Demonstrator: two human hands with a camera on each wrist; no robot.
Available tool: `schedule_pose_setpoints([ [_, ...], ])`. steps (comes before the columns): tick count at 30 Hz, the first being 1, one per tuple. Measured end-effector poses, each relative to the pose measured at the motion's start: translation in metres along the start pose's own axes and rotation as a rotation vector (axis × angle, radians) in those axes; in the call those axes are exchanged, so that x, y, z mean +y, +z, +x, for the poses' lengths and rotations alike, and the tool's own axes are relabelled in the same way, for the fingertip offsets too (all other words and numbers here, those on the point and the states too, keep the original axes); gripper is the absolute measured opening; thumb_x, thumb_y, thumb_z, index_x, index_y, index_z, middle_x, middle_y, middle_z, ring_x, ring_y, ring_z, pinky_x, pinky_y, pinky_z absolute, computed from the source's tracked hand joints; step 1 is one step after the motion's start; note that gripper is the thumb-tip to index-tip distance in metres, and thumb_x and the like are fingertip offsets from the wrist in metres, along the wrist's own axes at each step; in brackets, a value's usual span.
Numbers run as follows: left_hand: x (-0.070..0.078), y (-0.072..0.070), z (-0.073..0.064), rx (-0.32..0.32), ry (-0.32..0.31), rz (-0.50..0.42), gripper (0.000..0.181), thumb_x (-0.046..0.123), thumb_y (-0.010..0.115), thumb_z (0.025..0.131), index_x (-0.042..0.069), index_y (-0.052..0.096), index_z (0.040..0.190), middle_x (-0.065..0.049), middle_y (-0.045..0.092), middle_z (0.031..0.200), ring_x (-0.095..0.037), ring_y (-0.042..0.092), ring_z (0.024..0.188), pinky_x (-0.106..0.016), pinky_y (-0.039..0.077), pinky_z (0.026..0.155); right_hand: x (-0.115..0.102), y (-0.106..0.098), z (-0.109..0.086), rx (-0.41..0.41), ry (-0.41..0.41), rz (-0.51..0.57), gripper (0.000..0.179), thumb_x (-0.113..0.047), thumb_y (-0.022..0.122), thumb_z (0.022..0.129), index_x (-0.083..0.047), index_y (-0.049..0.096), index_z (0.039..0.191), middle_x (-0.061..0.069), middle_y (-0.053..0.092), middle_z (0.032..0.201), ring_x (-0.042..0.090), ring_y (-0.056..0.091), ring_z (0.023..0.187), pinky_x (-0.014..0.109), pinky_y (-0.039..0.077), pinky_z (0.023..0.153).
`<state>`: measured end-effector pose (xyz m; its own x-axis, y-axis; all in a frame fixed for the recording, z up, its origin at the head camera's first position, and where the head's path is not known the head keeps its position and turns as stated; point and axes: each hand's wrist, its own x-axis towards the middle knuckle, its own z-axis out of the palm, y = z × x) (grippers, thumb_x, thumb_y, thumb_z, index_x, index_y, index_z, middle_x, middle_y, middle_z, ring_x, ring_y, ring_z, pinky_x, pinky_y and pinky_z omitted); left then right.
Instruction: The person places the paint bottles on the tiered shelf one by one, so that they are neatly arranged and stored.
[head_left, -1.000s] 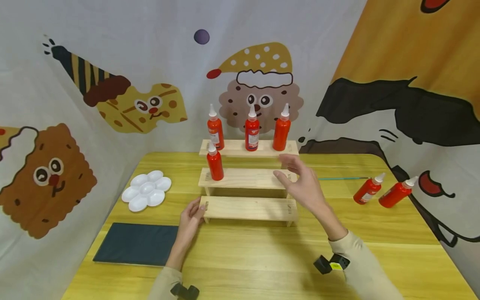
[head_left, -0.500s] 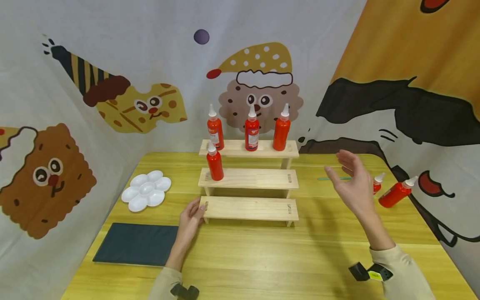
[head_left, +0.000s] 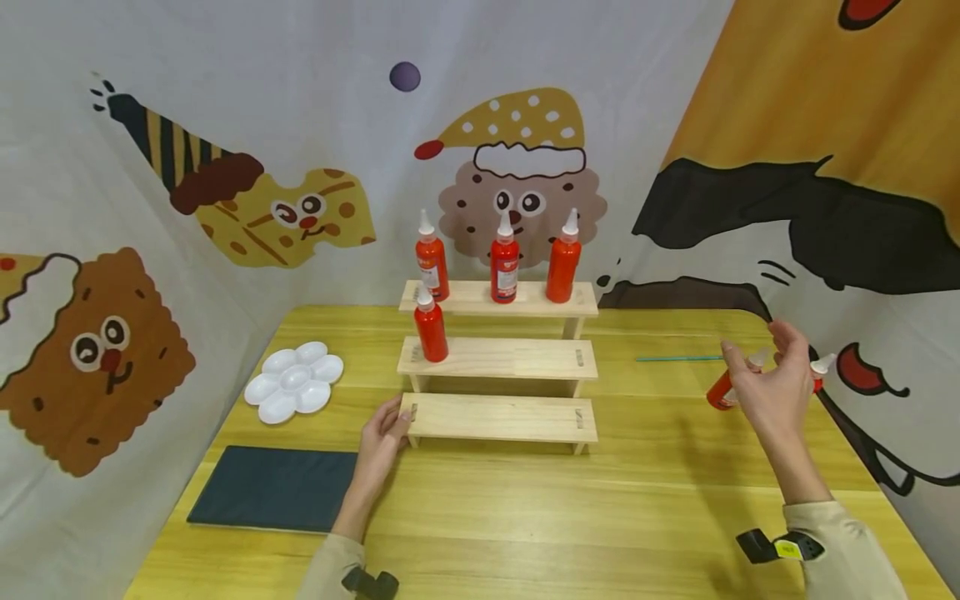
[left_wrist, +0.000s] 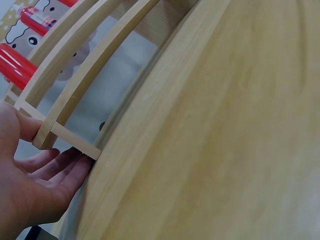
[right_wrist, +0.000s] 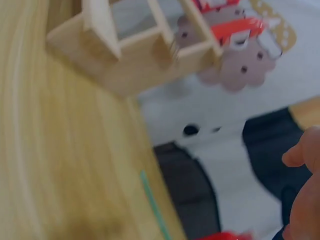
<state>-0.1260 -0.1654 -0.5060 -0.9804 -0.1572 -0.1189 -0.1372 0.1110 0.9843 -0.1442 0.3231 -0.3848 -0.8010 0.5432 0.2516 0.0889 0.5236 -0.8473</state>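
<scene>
My left hand (head_left: 378, 442) grips the left end of the lowest step of a three-step wooden display stand (head_left: 495, 417). In the left wrist view the thumb lies on the step's end, with the fingers at its leg. My right hand (head_left: 776, 392) hovers over the right side of the table, thumb and fingers apart, holding nothing. It partly hides two red paint bottles with white nozzle caps, one nearer bottle (head_left: 720, 393) and one farther right (head_left: 818, 383). Whether it touches either is unclear. Red bottles stand on the top step, including a middle bottle (head_left: 505, 271); one bottle (head_left: 431, 333) stands on the middle step's left.
A white flower-shaped palette (head_left: 292, 382) lies at the left of the wooden table (head_left: 510, 517). Nearer is a dark flat rectangular board (head_left: 273, 490). A thin teal paintbrush (head_left: 675, 359) lies right of the stand. A printed cloth (head_left: 300, 67) hangs behind.
My right hand has moved from beside the stand's right end, across to the right, to the two bottles there. The left hand, the stand and its bottles have stayed put.
</scene>
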Motion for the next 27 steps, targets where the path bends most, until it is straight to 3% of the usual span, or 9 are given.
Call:
schedule_pose_setpoints([
  [5,0.000,-0.001,0.000,0.000,0.005,0.004,0.051,0.024,0.056,0.106,0.002,0.045,0.150,-0.027,0.057,0.141,-0.037,0.059,0.125,-0.038,0.056,0.093,0.027,0.003,0.007,0.008,0.093,0.046,0.077,-0.034,0.065,0.096,-0.015,0.025,0.159,0.007,0.028,0.166,0.024,0.027,0.152,0.038,0.020,0.125],
  [12,0.000,0.000,0.000,0.003,0.008,0.011,0.052,0.025,0.057,0.105,0.001,0.046,0.150,-0.027,0.058,0.140,-0.036,0.060,0.124,-0.036,0.056,0.092,0.058,0.013,0.010,-0.012,0.189,0.055,0.084,-0.033,0.065,0.095,-0.007,0.018,0.160,0.014,0.024,0.167,0.032,0.026,0.153,0.046,0.022,0.125],
  [15,0.000,-0.001,0.000,0.003,0.005,0.007,0.052,0.025,0.057,0.105,0.002,0.046,0.150,-0.027,0.058,0.141,-0.035,0.060,0.124,-0.034,0.056,0.091,0.069,0.018,0.011,-0.050,0.239,0.047,0.085,-0.032,0.064,0.096,-0.004,0.016,0.159,0.018,0.025,0.166,0.036,0.029,0.151,0.047,0.028,0.123],
  [18,0.000,-0.001,0.000,0.004,0.003,0.006,0.052,0.025,0.057,0.105,0.002,0.046,0.150,-0.026,0.058,0.140,-0.035,0.060,0.124,-0.033,0.056,0.090,0.081,0.023,0.011,-0.087,0.281,0.025,0.082,-0.031,0.064,0.096,-0.003,0.018,0.158,0.020,0.039,0.155,0.028,0.049,0.138,0.028,0.048,0.104],
  [21,0.000,-0.001,0.000,0.009,0.001,0.006,0.051,0.025,0.057,0.105,0.002,0.046,0.150,-0.026,0.058,0.140,-0.034,0.060,0.124,-0.033,0.056,0.090,0.093,0.027,0.012,-0.105,0.275,-0.039,0.074,-0.030,0.065,0.096,0.001,0.029,0.152,0.016,0.052,0.133,0.012,0.060,0.104,0.010,0.045,0.072],
  [22,0.001,-0.001,-0.001,0.011,0.001,0.007,0.051,0.025,0.057,0.105,0.002,0.046,0.150,-0.026,0.058,0.140,-0.034,0.060,0.123,-0.033,0.056,0.089,0.097,0.029,0.011,-0.109,0.266,-0.057,0.070,-0.029,0.065,0.096,0.003,0.032,0.149,0.015,0.053,0.125,0.009,0.056,0.095,0.010,0.040,0.066],
  [24,0.001,-0.001,-0.001,0.013,0.002,0.003,0.051,0.024,0.057,0.105,0.002,0.047,0.149,-0.026,0.058,0.140,-0.035,0.060,0.123,-0.034,0.056,0.090,0.104,0.032,0.011,-0.107,0.251,-0.091,0.063,-0.029,0.064,0.096,0.005,0.038,0.142,0.015,0.055,0.115,0.007,0.053,0.088,0.012,0.039,0.065],
  [27,0.001,0.000,-0.002,0.012,0.004,0.001,0.051,0.025,0.058,0.105,0.002,0.047,0.149,-0.027,0.058,0.140,-0.035,0.060,0.123,-0.036,0.056,0.091,0.112,0.036,0.010,-0.088,0.230,-0.120,0.053,-0.026,0.062,0.097,0.007,0.043,0.132,0.018,0.056,0.107,0.018,0.052,0.087,0.022,0.039,0.069],
])
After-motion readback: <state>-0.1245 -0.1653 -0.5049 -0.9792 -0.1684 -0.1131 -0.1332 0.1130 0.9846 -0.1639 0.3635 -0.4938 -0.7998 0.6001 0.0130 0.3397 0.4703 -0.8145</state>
